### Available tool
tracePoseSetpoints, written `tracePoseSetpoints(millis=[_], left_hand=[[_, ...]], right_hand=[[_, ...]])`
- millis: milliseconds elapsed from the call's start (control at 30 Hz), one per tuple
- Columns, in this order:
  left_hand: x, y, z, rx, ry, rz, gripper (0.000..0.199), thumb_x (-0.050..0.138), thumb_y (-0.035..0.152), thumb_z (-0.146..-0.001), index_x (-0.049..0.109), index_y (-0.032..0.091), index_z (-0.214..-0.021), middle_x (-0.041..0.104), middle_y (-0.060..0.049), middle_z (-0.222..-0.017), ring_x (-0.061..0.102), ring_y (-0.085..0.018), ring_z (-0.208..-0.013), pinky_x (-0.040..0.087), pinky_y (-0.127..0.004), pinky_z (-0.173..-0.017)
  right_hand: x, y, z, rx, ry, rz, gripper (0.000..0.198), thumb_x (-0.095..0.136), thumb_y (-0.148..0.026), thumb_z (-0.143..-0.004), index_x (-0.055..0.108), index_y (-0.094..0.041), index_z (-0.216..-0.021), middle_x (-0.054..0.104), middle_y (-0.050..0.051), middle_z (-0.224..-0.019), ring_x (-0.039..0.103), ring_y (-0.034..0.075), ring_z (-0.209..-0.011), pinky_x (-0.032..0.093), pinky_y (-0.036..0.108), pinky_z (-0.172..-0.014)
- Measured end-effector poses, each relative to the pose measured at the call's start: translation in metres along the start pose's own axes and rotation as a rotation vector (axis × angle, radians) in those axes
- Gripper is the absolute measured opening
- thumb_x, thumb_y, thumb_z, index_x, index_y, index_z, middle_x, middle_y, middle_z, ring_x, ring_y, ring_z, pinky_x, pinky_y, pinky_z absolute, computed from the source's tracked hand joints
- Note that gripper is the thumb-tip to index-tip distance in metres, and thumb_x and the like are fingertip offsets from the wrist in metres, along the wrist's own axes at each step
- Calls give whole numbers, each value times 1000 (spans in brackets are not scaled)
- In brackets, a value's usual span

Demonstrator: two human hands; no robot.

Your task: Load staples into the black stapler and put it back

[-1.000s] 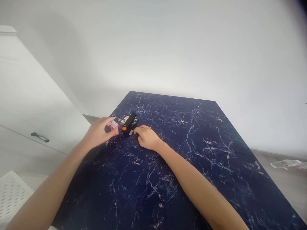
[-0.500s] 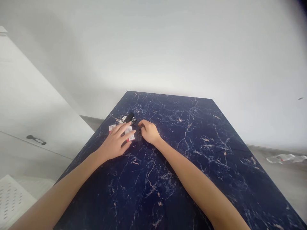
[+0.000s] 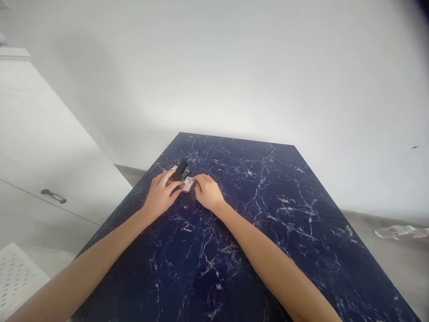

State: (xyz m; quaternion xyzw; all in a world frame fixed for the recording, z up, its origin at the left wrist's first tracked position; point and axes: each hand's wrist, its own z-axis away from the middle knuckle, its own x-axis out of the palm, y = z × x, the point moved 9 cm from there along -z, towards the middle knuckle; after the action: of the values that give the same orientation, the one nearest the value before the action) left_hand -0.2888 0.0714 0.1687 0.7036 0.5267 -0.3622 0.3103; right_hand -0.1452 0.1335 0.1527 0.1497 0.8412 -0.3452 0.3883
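A small red-and-white box (image 3: 187, 184) lies on the dark table between my two hands. My left hand (image 3: 159, 195) rests with its fingers apart, the thumb at the box's left edge and the other fingers by a black stapler (image 3: 181, 170). My right hand (image 3: 209, 192) is closed, its curled fingertips at the box's right edge. Part of another white box (image 3: 174, 167) shows beside the stapler. A bit of orange shows beneath my left fingers; what it belongs to is hidden.
The blue marble-patterned table (image 3: 268, 201) stands against a pale wall. On the left is a white cabinet (image 3: 50, 134) with a dark handle (image 3: 53, 196), and a white perforated surface (image 3: 20, 277) below. Clear plastic packaging (image 3: 400, 231) lies beyond the right edge.
The red-and-white box has come out from under my left hand toward my right fingertips. My left fingers have drawn back and bent. The view has shifted slightly.
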Motion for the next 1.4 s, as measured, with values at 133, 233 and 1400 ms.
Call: tracePoseSetpoints(millis=[133,233,1400], left_hand=[[-10,-3,-4,-61,104,32,18,60,31,-98,75,24,-105,58,-12,-144,51,-35,-134,39,-55,-112],[-21,8,3,-49,178,133,16,57,25,-98,74,25,-99,70,-9,-125,61,-29,-121,44,-51,-108],[43,199,11,285,-451,565,82,54,32,-102,5,23,-167,41,-17,-160,37,-37,-150,41,-61,-118]], right_hand=[[-8,-8,21,-94,-37,-9,33,44,-8,-94,63,-18,-117,68,9,-113,60,23,-106,49,35,-97],[-23,-15,49,-187,-81,-39,31,43,-9,-95,63,-19,-117,69,9,-113,61,23,-106,50,37,-98],[-76,6,152,-192,-322,28,92,68,-58,-91,24,-25,-165,28,18,-168,20,37,-157,32,61,-122]])
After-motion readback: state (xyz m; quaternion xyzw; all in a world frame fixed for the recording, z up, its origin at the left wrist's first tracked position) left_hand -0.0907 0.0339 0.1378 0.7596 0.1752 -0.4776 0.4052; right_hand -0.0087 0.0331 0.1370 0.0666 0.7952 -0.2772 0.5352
